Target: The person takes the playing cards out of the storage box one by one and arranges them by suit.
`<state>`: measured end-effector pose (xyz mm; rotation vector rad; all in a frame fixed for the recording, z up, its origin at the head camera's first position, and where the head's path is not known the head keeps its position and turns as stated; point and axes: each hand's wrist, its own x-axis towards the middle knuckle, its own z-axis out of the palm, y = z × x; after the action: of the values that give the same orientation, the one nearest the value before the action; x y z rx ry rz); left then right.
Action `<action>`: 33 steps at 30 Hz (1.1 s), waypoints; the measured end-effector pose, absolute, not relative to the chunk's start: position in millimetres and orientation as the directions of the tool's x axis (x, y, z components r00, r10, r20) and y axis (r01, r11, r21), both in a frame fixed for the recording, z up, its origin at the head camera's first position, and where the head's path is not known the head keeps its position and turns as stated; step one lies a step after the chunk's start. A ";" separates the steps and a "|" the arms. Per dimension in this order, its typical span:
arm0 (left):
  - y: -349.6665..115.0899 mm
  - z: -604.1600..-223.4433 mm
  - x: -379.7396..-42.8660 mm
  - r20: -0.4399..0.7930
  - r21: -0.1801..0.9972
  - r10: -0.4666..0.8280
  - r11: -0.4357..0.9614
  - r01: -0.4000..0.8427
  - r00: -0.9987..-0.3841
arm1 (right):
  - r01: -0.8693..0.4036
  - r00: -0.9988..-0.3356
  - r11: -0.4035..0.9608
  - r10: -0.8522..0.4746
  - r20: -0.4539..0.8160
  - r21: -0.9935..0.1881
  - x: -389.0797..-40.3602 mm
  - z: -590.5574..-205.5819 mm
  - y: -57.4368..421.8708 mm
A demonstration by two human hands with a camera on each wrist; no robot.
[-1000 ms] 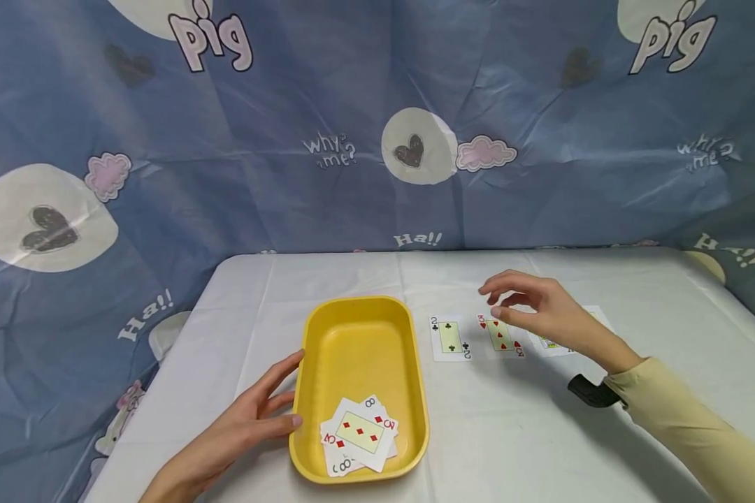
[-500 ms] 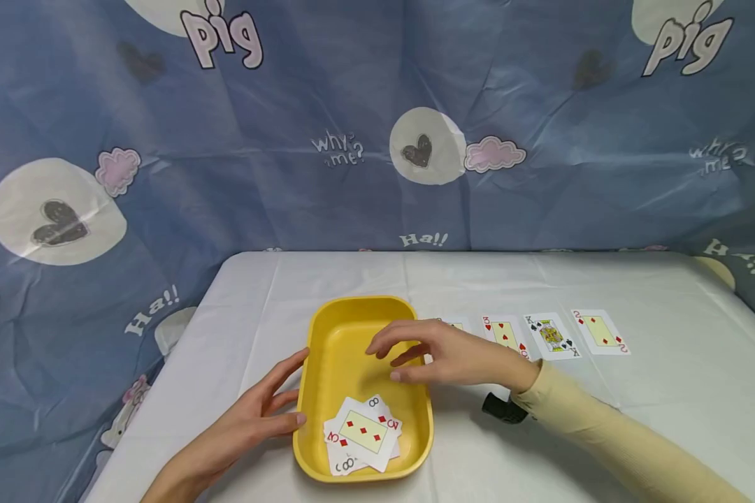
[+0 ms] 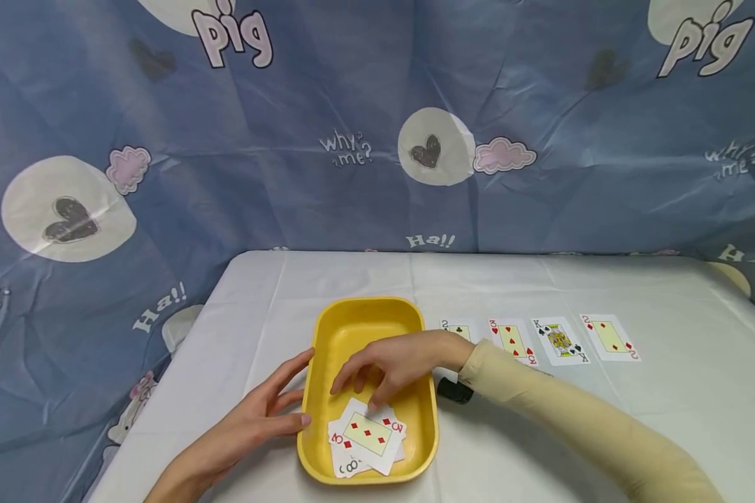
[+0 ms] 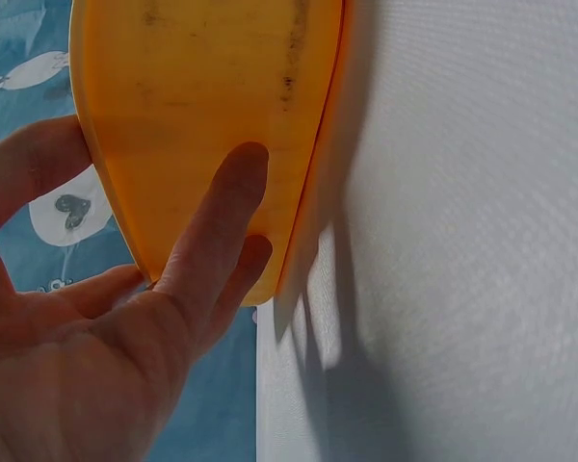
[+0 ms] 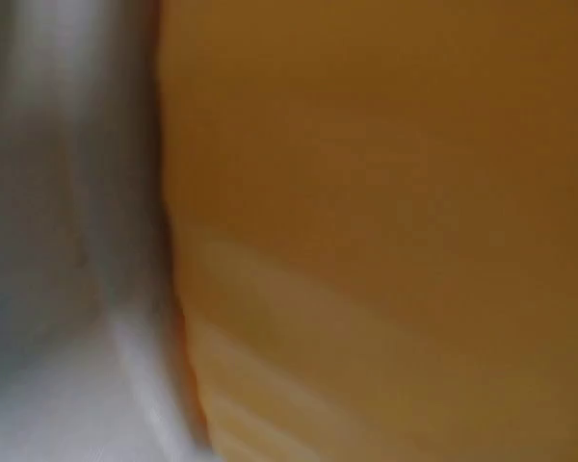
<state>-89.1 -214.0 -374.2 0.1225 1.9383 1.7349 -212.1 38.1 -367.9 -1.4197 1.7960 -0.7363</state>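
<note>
My left hand rests against the left side of a yellow plastic tray, fingers extended. In the left wrist view the fingertips and thumb of this left hand touch the tray's outer wall. Inside the tray my right hand reaches down over the rim with fingers spread and loosely bent. Its thumb tip is right at the upper edge of the three of diamonds, which tops a small fanned pile including an eight. The right wrist view shows mostly the blurred tray wall.
Face-up cards lie in a row right of the tray: a two of clubs partly hidden by the right wrist, a three of hearts, a king of spades and a two of diamonds. A printed blue cloth hangs behind the white table.
My right hand has moved left from above the card row, over the tray's rim and down to the pile inside. The two of diamonds is now uncovered. The left hand stays at the tray.
</note>
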 end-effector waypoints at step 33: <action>-213.2 -375.2 -89.9 -0.332 0.942 0.381 0.186 -0.280 -0.863 | -0.730 -0.502 0.413 -0.865 0.017 -0.545 -199.9 -374.3 26.1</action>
<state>-89.9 -213.2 -375.2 0.0938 1.9648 1.7263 -199.9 26.1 -374.3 -1.3922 2.4047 -0.7252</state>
